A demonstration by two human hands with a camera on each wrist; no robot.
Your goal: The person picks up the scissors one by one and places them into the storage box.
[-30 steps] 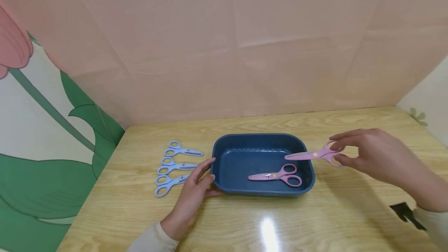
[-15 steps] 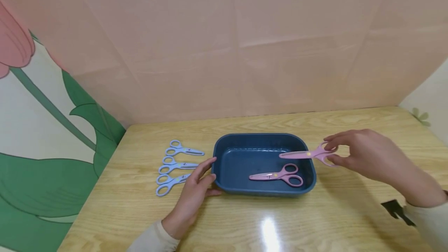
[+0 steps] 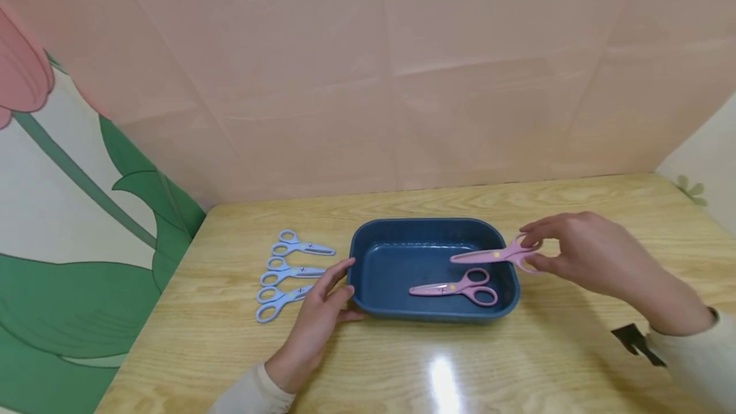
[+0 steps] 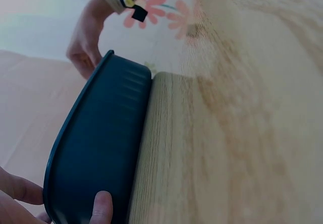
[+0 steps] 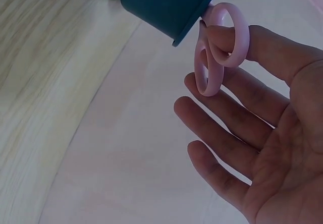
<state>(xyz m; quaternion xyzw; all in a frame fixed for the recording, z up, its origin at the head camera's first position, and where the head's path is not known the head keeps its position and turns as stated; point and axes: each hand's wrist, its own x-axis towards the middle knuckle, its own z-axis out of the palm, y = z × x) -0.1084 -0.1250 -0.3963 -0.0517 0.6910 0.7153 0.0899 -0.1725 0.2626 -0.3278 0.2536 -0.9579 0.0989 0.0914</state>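
My right hand (image 3: 598,260) pinches the handle loops of a pair of pink scissors (image 3: 480,257) between thumb and fingers. The blades point left and reach over the right rim of a dark blue bin (image 3: 379,286). In the right wrist view the handle loops of the pink scissors (image 5: 243,47) hang at the thumb, and the other fingers spread below. Inside the bin, on its floor, lies another pair of pink scissors (image 3: 448,288). My left hand (image 3: 316,318) rests against the outside of the bin's left end, its fingertips touching the wall and rim.
Several pairs of light blue scissors lie in a column left of the bin, among them the farthest blue scissors (image 3: 299,246) and the nearest blue scissors (image 3: 278,302), partly behind my left hand. The wooden table (image 3: 368,369) meets a pink-covered wall (image 3: 391,114) at the back.
My right hand has moved left with the pink scissors, so their blades reach farther over the bin. The left hand, the bin and the other scissors stay in place.
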